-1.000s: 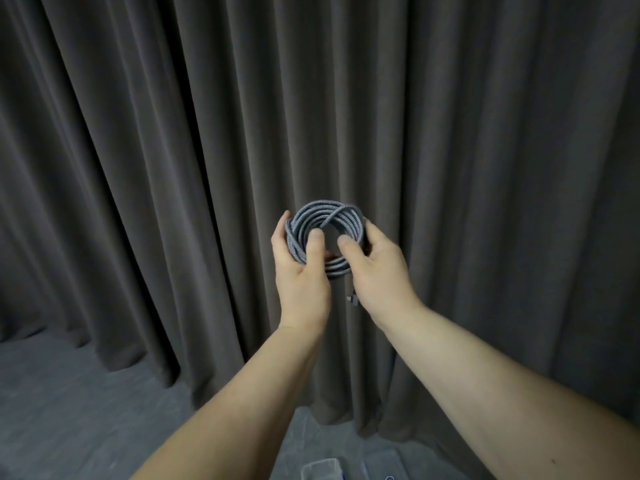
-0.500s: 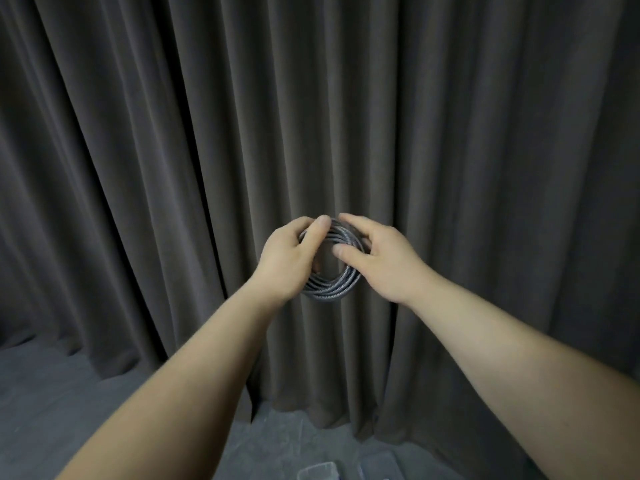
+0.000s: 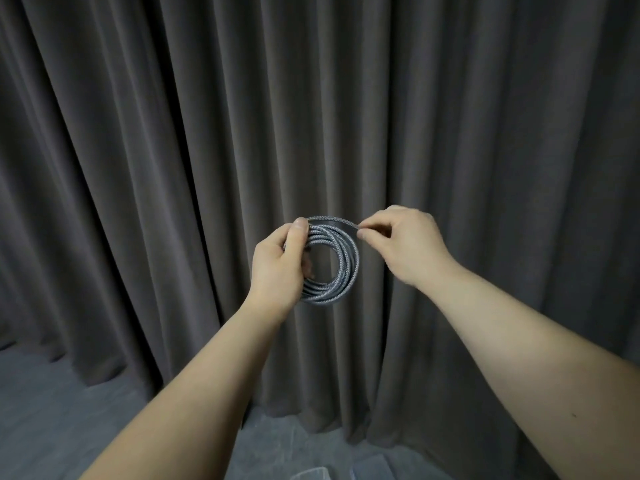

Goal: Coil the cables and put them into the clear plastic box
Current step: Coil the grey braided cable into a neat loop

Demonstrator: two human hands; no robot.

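Note:
A grey braided cable (image 3: 341,268) is wound into a round coil of several loops and held up in front of me at chest height. My left hand (image 3: 277,265) grips the coil's left side, thumb on top and fingers curled behind it. My right hand (image 3: 403,244) pinches the cable's free end at the coil's upper right, pulled a little to the right along the top of the loops. At the bottom edge of the view only the rim of the clear plastic box (image 3: 311,474) shows.
A dark grey pleated curtain (image 3: 485,133) fills the whole background. Below it lies grey floor (image 3: 52,410). A second clear plastic piece (image 3: 372,467) lies on the floor right of the box.
My right hand came off the coil's front and now pinches the cable end at the upper right. The left hand turned the coil, so its open ring faces me.

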